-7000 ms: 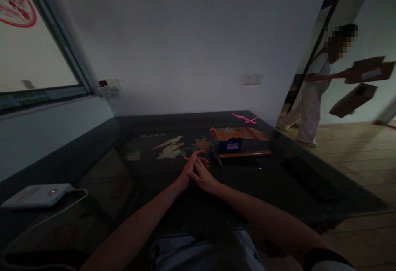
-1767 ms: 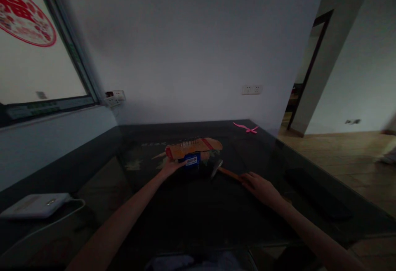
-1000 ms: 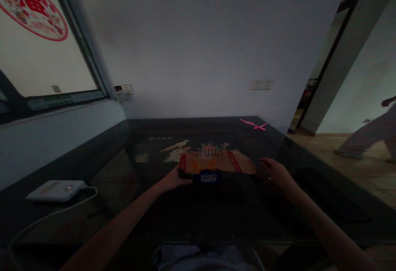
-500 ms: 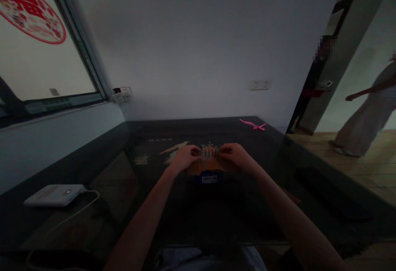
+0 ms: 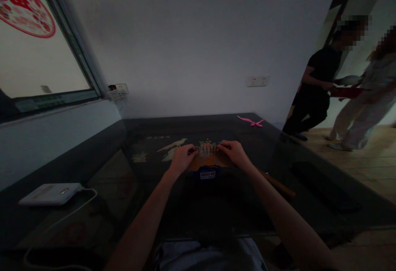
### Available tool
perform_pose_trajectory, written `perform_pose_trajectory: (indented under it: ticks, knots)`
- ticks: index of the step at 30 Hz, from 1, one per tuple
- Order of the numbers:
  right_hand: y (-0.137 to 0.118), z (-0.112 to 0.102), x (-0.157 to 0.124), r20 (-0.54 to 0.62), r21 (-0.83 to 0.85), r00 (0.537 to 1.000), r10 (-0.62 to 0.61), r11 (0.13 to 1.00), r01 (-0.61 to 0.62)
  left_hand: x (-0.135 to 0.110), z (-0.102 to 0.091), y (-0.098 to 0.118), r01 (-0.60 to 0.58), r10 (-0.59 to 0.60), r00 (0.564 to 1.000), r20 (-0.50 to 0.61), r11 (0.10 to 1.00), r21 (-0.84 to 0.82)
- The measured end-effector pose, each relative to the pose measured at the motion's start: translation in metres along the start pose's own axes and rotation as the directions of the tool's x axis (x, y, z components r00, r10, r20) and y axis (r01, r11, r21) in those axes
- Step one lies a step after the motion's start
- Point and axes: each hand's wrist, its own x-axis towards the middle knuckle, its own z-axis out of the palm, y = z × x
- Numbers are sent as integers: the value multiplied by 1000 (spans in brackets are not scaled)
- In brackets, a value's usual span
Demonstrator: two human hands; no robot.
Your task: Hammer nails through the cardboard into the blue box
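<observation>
My left hand (image 5: 183,155) and my right hand (image 5: 233,152) are near the middle of the dark table, fingers pinched at opposite ends of a small piece with a row of thin dark pins (image 5: 207,149). Its lower part looks clear and ridged, and the dim light hides its exact kind. Just below it are an orange-brown flat piece (image 5: 194,165) and a dark blue packet (image 5: 207,173) with a white and red label. A brown stick-like handle (image 5: 281,186) lies beside my right forearm, partly hidden by it.
The dark glossy table (image 5: 185,213) meets the wall. A white power bank (image 5: 51,194) with a cable lies at left, a pink ribbon (image 5: 255,123) at the far right corner, a long black object (image 5: 324,186) at right. Two people (image 5: 321,73) stand beyond the right edge.
My view has shifted slightly, and both hands keep their pinch on the pinned piece. More of the brown handle shows. A person in black has come into sight at right, beside the other person.
</observation>
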Motion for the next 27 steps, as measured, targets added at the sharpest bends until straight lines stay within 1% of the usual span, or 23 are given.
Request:
perform_pose_trajectory:
  ticks: [4,7,11,15,19,23,27]
  knots:
    - [-1,1,-1,-13,22,1000,27,999,-26,2,2,-5,8,-10,999,-49,999,-32]
    - [-3,3,-1,6,15,1000,6,1000,-6,2,5,-7,22,-24,999,-40,998,-52]
    - [-7,5,0,8,-6,999,-33,999,33,4,3,-3,7,-7,1000,14,999,-41]
    - [-13,4,1,4,-43,1000,-17,999,17,8,-5,6,-62,60,992,109,998,13]
    - [-17,4,1,0,-34,1000,-11,999,11,8,-11,19,-94,82,986,146,993,77]
    - [-18,5,0,1,-33,1000,-10,999,10,4,-9,26,-69,59,989,135,995,74]
    - [-17,6,-1,-24,-17,1000,-6,1000,5,3,-7,25,-24,17,996,93,997,74]
